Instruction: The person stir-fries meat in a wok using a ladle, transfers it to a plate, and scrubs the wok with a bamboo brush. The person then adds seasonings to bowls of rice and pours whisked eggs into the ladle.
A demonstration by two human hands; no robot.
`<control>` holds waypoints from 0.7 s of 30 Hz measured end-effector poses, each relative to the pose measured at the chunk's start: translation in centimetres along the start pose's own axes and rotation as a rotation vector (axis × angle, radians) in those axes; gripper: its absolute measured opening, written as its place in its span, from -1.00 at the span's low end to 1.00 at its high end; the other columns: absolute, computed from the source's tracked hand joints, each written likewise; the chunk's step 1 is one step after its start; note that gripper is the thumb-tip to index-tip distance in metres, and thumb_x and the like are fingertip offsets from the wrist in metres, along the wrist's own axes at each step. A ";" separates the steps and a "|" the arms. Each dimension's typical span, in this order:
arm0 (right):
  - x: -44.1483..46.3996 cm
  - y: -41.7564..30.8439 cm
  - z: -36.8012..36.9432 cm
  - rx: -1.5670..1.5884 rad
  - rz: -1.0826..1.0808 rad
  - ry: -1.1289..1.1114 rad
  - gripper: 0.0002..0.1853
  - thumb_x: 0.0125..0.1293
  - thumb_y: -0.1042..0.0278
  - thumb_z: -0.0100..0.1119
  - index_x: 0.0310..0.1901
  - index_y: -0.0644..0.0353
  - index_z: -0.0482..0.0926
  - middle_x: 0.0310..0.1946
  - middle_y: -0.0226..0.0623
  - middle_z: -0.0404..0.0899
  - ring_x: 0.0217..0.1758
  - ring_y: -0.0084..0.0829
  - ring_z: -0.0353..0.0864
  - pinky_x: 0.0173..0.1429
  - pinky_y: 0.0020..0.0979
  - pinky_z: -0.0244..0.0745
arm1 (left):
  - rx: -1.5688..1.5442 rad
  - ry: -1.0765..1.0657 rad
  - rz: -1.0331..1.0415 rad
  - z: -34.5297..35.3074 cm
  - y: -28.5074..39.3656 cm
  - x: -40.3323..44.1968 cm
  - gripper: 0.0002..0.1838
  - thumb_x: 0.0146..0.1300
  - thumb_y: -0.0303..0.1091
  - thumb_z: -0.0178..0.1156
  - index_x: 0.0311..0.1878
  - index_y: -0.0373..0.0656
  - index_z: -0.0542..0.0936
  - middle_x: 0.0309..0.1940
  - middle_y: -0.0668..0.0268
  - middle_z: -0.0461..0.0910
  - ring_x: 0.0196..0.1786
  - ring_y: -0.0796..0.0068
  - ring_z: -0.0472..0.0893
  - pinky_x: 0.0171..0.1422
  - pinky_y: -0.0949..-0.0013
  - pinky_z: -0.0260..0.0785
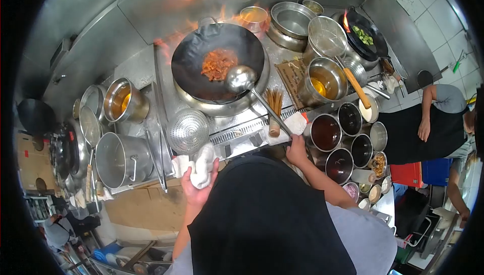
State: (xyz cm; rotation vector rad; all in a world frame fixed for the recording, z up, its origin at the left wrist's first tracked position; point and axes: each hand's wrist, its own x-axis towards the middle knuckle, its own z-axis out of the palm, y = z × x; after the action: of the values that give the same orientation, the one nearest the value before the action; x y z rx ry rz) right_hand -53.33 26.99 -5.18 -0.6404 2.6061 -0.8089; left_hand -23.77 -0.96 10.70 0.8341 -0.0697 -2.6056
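A black wok (189, 68) sits on the burner with reddish-brown chunks of food (219, 64) in its middle, and flames rise behind its far rim. My right hand (297, 151) is closed around the handle end of a steel ladle (241, 79), whose bowl rests inside the wok's right side. Bunched in my left hand (198, 188) is a white cloth (203, 166), below a perforated strainer (188, 131). A bamboo brush (274, 111) stands left of the ladle handle, and another white cloth (295, 123) lies close to my right hand.
At right are a pot of yellow oil (325, 80), several sauce containers (325, 132) and a second wok (370, 43) with green pieces and a flame. At left stand another oil pot (123, 101) and a deep pot (117, 161). A person (423, 128) in a black apron is at far right.
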 end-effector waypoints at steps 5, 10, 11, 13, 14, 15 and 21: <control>3.6 0.8 1.7 -0.242 0.028 0.087 -0.62 0.26 0.59 0.09 0.14 0.34 0.45 0.11 0.19 0.48 0.21 0.24 0.49 0.30 0.06 0.46 | -0.077 -0.022 -0.151 -2.2 1.1 1.8 -0.24 0.39 -0.02 0.23 0.53 -0.27 0.34 0.24 -0.06 0.55 0.03 0.11 0.65 0.03 0.19 0.62; 2.1 -3.6 -4.5 0.080 -0.098 -0.045 -0.38 0.24 0.60 0.12 0.40 0.23 0.44 0.27 0.13 0.58 0.33 0.11 0.60 0.44 -0.09 0.47 | -0.087 -0.051 -0.056 -3.5 1.6 1.5 -0.27 0.36 -0.01 0.26 0.47 -0.25 0.41 0.22 0.00 0.59 0.11 0.08 0.66 0.12 0.15 0.63; 2.3 -4.3 -5.2 0.220 -0.134 -0.094 -0.31 0.25 0.59 0.10 0.48 0.20 0.43 0.32 0.14 0.59 0.37 0.10 0.60 0.48 -0.15 0.45 | -0.073 -0.010 -0.038 -3.0 1.6 1.0 -0.25 0.37 -0.01 0.26 0.50 -0.25 0.39 0.23 -0.01 0.57 0.11 0.10 0.65 0.12 0.16 0.64; 4.3 -6.7 -4.7 0.334 -0.239 -0.024 -0.30 0.28 0.58 0.09 0.52 0.20 0.40 0.35 0.16 0.57 0.40 0.08 0.59 0.49 -0.19 0.44 | -0.053 0.068 -0.018 -2.3 1.6 1.2 -0.24 0.35 -0.01 0.27 0.51 -0.25 0.39 0.23 0.00 0.57 0.13 0.11 0.67 0.14 0.19 0.66; 5.6 -8.2 -4.3 0.445 -0.336 0.038 -0.28 0.30 0.57 0.08 0.56 0.20 0.37 0.37 0.19 0.55 0.43 0.07 0.58 0.50 -0.23 0.43 | -0.052 0.061 -0.019 -2.6 1.8 2.1 -0.24 0.35 -0.01 0.27 0.51 -0.25 0.39 0.23 0.00 0.57 0.13 0.11 0.67 0.14 0.19 0.66; 7.7 -9.7 -3.9 0.385 -0.313 0.072 -0.26 0.29 0.56 0.08 0.57 0.20 0.35 0.36 0.18 0.57 0.43 0.02 0.59 0.49 -0.25 0.44 | -0.032 0.035 -0.030 -3.1 2.0 3.5 -0.25 0.35 -0.02 0.27 0.50 -0.25 0.40 0.22 0.00 0.57 0.14 0.11 0.66 0.14 0.20 0.66; 18.3 -18.7 -3.8 0.474 0.068 -0.180 -0.19 0.21 0.57 0.12 0.59 0.06 0.38 0.22 0.20 0.67 0.30 -0.09 0.71 0.37 -0.26 0.52 | 0.015 -0.066 -0.075 -0.5 2.5 10.9 -0.35 0.47 0.01 0.21 0.45 -0.22 0.45 0.21 0.04 0.61 0.17 0.07 0.65 0.17 0.20 0.66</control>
State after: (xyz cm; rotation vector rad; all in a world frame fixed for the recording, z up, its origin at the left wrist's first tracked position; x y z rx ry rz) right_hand -64.45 5.58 5.62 -0.4574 2.1499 -1.2284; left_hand -30.65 -7.46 4.82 0.7697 -0.0775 -2.7060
